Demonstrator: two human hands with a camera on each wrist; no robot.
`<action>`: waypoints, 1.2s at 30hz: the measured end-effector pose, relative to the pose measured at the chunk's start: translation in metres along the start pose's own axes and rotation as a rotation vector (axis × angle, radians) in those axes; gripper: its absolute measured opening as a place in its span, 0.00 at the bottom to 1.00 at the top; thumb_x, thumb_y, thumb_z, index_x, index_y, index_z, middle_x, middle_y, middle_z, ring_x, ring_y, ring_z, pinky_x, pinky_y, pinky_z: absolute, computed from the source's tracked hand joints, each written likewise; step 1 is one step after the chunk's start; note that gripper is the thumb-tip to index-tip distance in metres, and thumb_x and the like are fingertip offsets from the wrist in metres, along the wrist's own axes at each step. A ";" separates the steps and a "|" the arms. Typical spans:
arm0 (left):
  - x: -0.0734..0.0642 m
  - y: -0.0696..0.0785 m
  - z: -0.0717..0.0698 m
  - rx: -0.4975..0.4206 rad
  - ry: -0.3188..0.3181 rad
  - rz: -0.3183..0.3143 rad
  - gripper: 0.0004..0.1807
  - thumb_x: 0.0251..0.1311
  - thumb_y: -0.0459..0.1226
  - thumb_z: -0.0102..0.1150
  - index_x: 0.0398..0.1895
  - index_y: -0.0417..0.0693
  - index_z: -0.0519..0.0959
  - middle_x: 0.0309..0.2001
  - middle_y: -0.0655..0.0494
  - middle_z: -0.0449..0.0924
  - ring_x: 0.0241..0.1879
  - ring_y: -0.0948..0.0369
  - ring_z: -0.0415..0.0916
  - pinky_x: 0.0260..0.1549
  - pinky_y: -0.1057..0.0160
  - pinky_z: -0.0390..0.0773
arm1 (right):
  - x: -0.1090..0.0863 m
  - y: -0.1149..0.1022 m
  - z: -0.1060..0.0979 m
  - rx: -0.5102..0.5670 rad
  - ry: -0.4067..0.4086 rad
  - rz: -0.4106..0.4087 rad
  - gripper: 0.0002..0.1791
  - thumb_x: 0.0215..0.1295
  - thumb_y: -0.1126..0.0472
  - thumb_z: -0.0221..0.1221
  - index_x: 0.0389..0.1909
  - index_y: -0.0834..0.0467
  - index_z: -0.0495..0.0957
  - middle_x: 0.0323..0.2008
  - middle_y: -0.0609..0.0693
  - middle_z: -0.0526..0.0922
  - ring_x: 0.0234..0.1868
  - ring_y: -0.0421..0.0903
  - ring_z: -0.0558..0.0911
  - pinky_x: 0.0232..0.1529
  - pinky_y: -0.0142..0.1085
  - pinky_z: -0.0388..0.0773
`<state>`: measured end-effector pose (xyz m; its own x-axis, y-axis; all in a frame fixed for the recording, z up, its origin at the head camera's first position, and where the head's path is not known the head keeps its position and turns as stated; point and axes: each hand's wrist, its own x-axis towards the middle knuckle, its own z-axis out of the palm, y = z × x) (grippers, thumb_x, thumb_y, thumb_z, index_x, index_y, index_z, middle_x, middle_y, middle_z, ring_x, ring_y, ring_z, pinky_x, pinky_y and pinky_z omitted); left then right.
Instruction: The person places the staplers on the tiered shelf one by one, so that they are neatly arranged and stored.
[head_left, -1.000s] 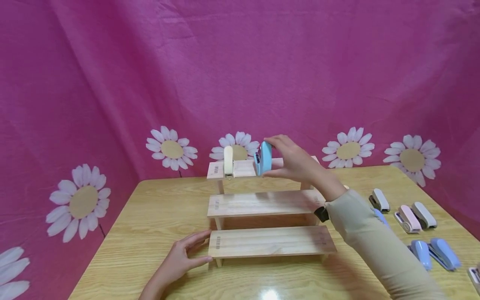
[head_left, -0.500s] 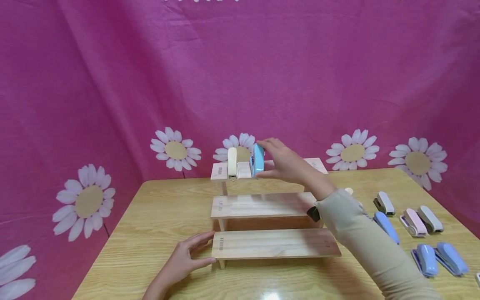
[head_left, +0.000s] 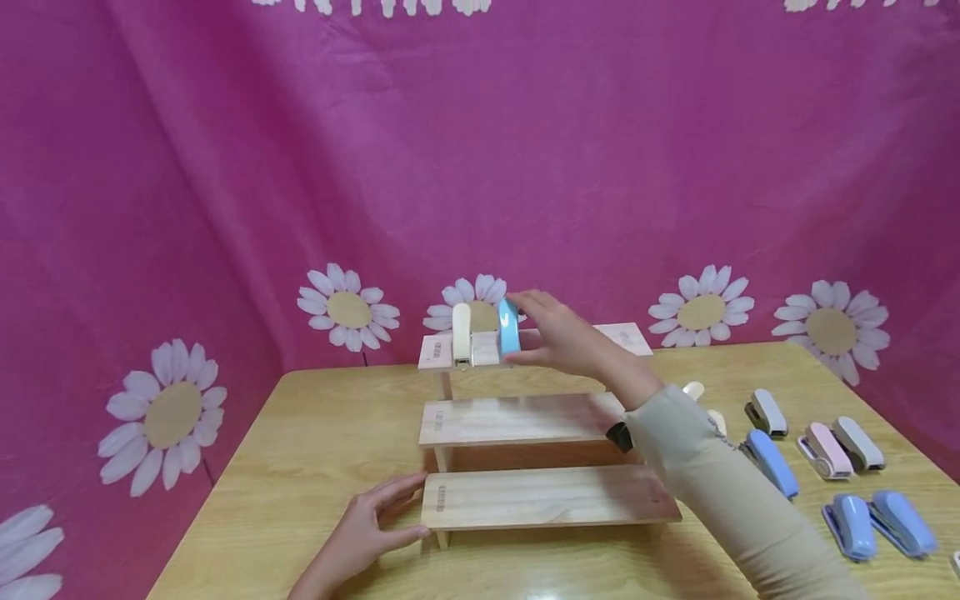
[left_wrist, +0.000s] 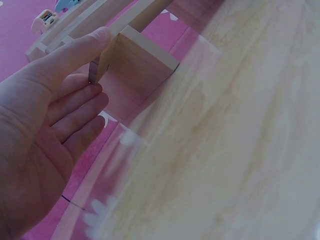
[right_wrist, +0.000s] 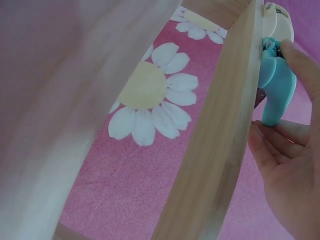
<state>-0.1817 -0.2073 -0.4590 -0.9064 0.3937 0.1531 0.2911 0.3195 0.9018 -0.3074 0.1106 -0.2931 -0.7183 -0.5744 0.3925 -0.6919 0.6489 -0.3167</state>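
My right hand [head_left: 562,333] pinches a light-blue stapler [head_left: 509,327] between thumb and fingers at the top tier of a three-step wooden stand [head_left: 525,500]. In the right wrist view the stapler [right_wrist: 278,87] stands at the tier's edge, its ends between fingers and thumb. A cream stapler [head_left: 462,333] stands to its left on the same tier. My left hand [head_left: 367,525] holds the left end of the lowest step. Seen from the left wrist, that hand's thumb and fingers [left_wrist: 82,107] lie on either side of the board's end.
Right of the stand lie several more staplers: blue ones [head_left: 853,525], a pink one [head_left: 827,450], a grey one [head_left: 858,443] and a white one [head_left: 768,412]. Cream items [head_left: 694,390] sit partly behind the right sleeve. A magenta flowered cloth [head_left: 585,167] hangs behind the table.
My right hand has brought the light-blue stapler left, nearer the cream one, lowered it to the top tier and turned it to face straighter. The left hand has kept its place at the lowest step.
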 end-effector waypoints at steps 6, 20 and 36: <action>-0.009 -0.002 -0.001 0.049 0.036 -0.056 0.36 0.52 0.44 0.72 0.65 0.44 0.73 0.65 0.40 0.72 0.63 0.50 0.73 0.61 0.63 0.80 | -0.003 -0.002 0.005 0.027 -0.015 0.012 0.54 0.53 0.44 0.71 0.74 0.62 0.55 0.72 0.59 0.64 0.73 0.57 0.63 0.75 0.55 0.65; -0.010 0.002 -0.004 0.124 0.047 -0.137 0.36 0.50 0.46 0.74 0.65 0.52 0.74 0.66 0.45 0.73 0.63 0.65 0.71 0.59 0.80 0.74 | -0.059 0.026 -0.033 0.033 0.138 0.048 0.50 0.55 0.51 0.71 0.74 0.59 0.56 0.73 0.61 0.62 0.73 0.60 0.62 0.73 0.63 0.62; 0.001 0.004 0.003 0.064 -0.002 -0.085 0.37 0.52 0.44 0.73 0.65 0.44 0.73 0.66 0.40 0.72 0.60 0.69 0.73 0.56 0.82 0.75 | -0.174 0.073 -0.067 -0.090 0.260 0.107 0.48 0.50 0.58 0.74 0.73 0.50 0.62 0.67 0.62 0.70 0.65 0.64 0.69 0.58 0.67 0.72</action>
<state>-0.1803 -0.2037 -0.4566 -0.9281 0.3645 0.0760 0.2319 0.4062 0.8839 -0.2279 0.2911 -0.3268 -0.7361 -0.3608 0.5727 -0.5958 0.7470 -0.2952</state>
